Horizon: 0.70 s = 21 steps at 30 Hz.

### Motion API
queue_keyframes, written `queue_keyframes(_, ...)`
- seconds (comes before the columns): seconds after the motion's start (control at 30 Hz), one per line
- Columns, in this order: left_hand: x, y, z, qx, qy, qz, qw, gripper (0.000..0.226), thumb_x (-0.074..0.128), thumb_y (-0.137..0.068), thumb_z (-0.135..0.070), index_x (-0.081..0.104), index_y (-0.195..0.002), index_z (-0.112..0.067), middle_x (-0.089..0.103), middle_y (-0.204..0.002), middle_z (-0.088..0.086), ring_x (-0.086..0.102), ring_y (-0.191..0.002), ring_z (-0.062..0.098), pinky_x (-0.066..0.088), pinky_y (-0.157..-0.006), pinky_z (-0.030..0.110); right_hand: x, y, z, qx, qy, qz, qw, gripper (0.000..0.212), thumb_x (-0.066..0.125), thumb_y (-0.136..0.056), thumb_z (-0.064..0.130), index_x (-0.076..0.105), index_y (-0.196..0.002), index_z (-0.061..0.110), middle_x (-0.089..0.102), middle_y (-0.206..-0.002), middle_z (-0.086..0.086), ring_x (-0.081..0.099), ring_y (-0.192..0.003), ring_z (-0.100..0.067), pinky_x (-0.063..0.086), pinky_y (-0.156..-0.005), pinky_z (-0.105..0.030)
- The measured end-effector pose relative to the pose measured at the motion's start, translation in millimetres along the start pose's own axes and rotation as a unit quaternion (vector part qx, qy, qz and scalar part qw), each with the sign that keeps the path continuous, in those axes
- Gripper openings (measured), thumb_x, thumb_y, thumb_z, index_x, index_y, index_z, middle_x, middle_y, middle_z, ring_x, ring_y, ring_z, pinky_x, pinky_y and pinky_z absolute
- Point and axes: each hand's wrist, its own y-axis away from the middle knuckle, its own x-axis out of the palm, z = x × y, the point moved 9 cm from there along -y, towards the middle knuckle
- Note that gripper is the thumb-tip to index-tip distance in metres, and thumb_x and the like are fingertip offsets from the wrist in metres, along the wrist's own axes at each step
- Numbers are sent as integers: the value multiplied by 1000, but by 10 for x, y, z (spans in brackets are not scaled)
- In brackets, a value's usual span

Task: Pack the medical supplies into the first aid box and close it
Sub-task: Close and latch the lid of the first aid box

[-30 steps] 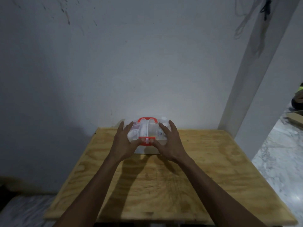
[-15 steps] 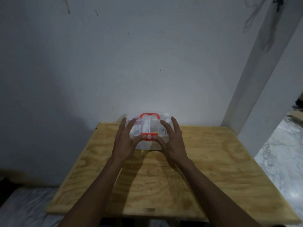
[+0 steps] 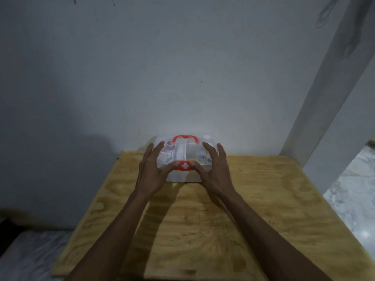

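A clear plastic first aid box (image 3: 188,153) with a red handle (image 3: 185,138) stands at the far edge of the wooden table, against the wall. Its lid is down. A red latch with a white cross (image 3: 184,165) sits on its front. Supplies show dimly through the lid, among them a pink roll (image 3: 170,146) on the left. My left hand (image 3: 154,169) cups the box's left side, thumb on the latch. My right hand (image 3: 214,169) cups the right side, thumb on the latch too.
The plywood table (image 3: 253,209) reaches toward me from the white wall. A white pillar (image 3: 324,98) rises at the right, with marble floor (image 3: 353,195) beyond it. A white cap (image 3: 206,137) shows behind the box's right end.
Both thumbs have stayed on the red latch, which now shows its white cross facing me. The hands hold the same places on the box; the camera has tilted slightly.
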Motion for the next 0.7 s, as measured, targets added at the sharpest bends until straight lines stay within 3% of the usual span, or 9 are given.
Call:
queue_keyframes(0.33, 115, -307, 193, -12, -23, 14, 1000, 83, 65, -78, -61, 37, -147, -25, 31, -157, 2, 26, -146, 22, 32, -110, 45, 128, -294, -8, -6, -9, 3, 1000, 74, 64, -83, 59, 31, -147, 39, 5, -164, 2, 22, -146, -25, 29, -101, -30)
queue_keyframes(0.6, 139, -326, 225, -14, -8, 14, 1000, 82, 67, -79, -57, 36, -147, -25, 34, -156, 1, 26, -145, 20, 32, -109, 40, 158, -323, -31, -21, 2, 0, 1000, 74, 63, -85, 58, 29, -147, 38, 4, -164, 2, 20, -147, -25, 33, -109, -39)
queue_keyframes(0.7, 138, -317, 216, -26, -12, 23, 999, 84, 66, -78, -60, 35, -148, -25, 31, -157, 1, 24, -146, 21, 31, -111, 45, 177, -331, -31, -18, 9, 10, 1000, 75, 61, -84, 61, 27, -147, 40, 3, -164, 3, 21, -147, -26, 35, -109, -40)
